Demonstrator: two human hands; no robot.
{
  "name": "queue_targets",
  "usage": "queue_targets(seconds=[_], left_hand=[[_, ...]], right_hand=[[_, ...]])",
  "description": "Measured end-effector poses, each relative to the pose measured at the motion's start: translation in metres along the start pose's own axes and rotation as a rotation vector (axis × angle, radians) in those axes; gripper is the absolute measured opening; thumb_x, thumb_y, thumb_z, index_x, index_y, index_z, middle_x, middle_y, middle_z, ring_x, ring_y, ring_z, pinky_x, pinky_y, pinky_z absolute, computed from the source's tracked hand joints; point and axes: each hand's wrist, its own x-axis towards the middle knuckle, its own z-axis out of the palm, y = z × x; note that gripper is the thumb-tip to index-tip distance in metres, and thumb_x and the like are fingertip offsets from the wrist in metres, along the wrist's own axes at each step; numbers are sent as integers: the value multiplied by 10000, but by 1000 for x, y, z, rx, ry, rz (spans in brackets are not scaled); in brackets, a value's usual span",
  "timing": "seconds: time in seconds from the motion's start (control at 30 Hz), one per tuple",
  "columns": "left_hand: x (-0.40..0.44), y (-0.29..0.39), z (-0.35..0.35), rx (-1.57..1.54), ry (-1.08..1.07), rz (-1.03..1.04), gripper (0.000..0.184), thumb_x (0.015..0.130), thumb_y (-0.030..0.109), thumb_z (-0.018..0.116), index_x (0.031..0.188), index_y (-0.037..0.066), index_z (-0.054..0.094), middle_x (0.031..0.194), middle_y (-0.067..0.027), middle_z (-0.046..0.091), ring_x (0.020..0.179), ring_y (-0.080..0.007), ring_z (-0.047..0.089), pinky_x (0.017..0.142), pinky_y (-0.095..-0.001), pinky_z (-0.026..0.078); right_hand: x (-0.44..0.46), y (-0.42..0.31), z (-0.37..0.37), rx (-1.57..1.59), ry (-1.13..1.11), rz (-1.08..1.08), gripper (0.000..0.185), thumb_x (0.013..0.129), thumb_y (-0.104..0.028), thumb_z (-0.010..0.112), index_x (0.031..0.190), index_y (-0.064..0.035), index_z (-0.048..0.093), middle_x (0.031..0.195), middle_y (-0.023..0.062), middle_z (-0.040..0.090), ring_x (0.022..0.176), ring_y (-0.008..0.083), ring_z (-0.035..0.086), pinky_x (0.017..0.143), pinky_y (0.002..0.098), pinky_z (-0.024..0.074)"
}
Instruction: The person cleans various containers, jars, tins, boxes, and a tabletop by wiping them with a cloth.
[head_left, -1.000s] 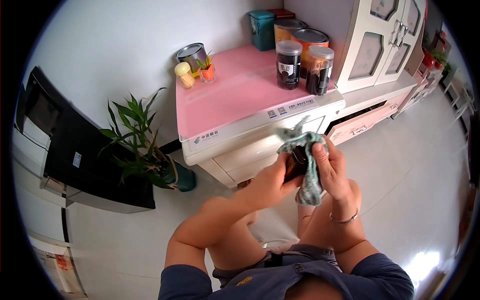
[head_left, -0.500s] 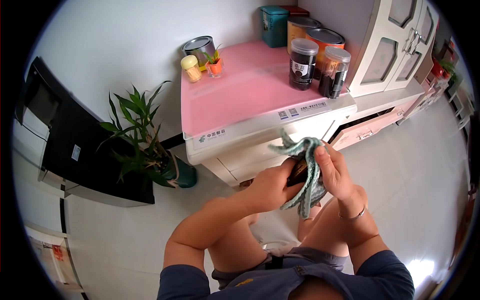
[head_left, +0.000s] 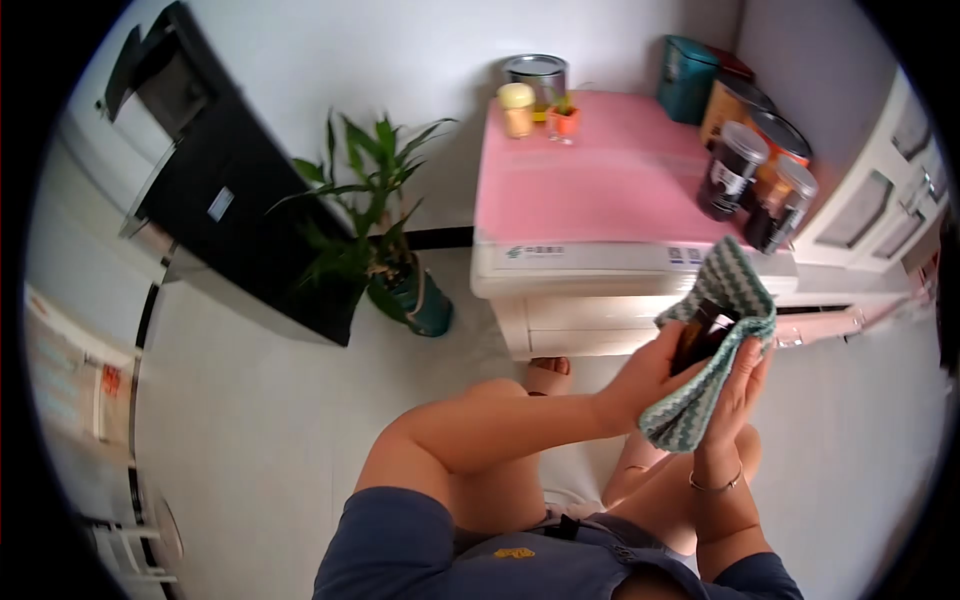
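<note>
My left hand (head_left: 650, 380) is wrapped round a dark, glossy object (head_left: 704, 334), whose lower part is hidden by the fingers. A green and white patterned cloth (head_left: 735, 285) lies around the far and right sides of that object and hangs down between my hands. My right hand (head_left: 738, 395) presses the cloth from the right, its fingers held together against it. Both hands are above my knees, in front of the white cabinet's right part.
A white cabinet (head_left: 590, 316) with a pink top (head_left: 590, 190) stands ahead, bearing dark jars (head_left: 733, 172), a teal tin (head_left: 686, 80) and a toothpick holder (head_left: 517, 112). Left of it are a potted plant (head_left: 428, 305) and a black appliance (head_left: 255, 215).
The view has turned left, so the cabinet and plant appear farther right. The cloth is now spread flatter, with one end raised beyond the dark object. Both hands keep their holds.
</note>
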Motion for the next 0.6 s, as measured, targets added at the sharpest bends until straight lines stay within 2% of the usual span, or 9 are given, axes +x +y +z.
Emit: queue_targets(seconds=[0.03, 0.1, 0.2, 0.27, 0.3, 0.37, 0.47, 0.6], left_hand=[[-1, 3, -3, 34, -30, -94, 339, 849, 210, 546, 1079, 4, 409, 959, -73, 528, 860, -109, 493, 749, -262, 424], [-5, 10, -3, 20, 48, -8, 326, 845, 208, 547, 1064, 7, 414, 917, -71, 525, 822, -109, 488, 719, -264, 422], [-12, 12, -3, 18, 95, -15, 329, 854, 222, 528, 1058, -5, 405, 883, -73, 510, 802, -109, 475, 700, -256, 411], [-18, 6, -6, 55, 98, -27, 312, 860, 227, 518, 1025, -12, 405, 861, -65, 504, 791, -105, 468, 687, -258, 403], [-22, 11, -5, 107, 142, 28, 374, 848, 360, 489, 923, 8, 387, 783, -189, 528, 715, -304, 531, 644, -351, 418], [-33, 21, -12, 272, 111, -9, 376, 850, 369, 476, 919, 11, 382, 788, -204, 535, 720, -353, 536, 635, -378, 423], [-51, 24, -13, 291, 154, 34, 373, 852, 364, 465, 889, 5, 374, 736, -204, 544, 676, -383, 539, 591, -409, 422], [-70, 26, -18, 265, 157, 67, 371, 856, 360, 459, 909, 5, 363, 700, -213, 534, 652, -390, 534, 565, -409, 411]], right_hand=[[-1, 1, 0, -21, 13, 16, 347, 929, -247, 371, 1199, -30, 370, 1036, 47, 474, 911, 104, 446, 792, 226, 372], [-5, 4, 2, -70, -25, -1, 404, 920, -188, 388, 1276, -29, 284, 1150, 77, 432, 1025, 138, 418, 889, 265, 336], [-9, 10, 3, -48, -61, 17, 437, 915, -187, 399, 1295, -22, 259, 1209, 102, 406, 1080, 162, 402, 921, 280, 317], [-11, 9, 2, -88, -135, 5, 423, 923, -224, 375, 1282, -25, 272, 1169, 99, 426, 1046, 157, 417, 897, 277, 336], [-12, 6, 1, -134, -167, -1, 420, 926, -241, 366, 1276, -25, 277, 1150, 96, 436, 1027, 154, 427, 883, 275, 347], [-17, -2, 8, -109, -181, 20, 394, 929, -273, 348, 1228, -18, 326, 1040, 71, 485, 902, 125, 470, 780, 239, 390], [-26, -12, 17, -145, -208, 48, 357, 932, -267, 333, 1187, -21, 376, 908, 23, 503, 778, 76, 446, 679, 191, 372], [-37, -28, 25, -87, -347, 44, 341, 940, -266, 320, 1160, -16, 392, 893, 16, 500, 779, 63, 441, 680, 172, 367]])
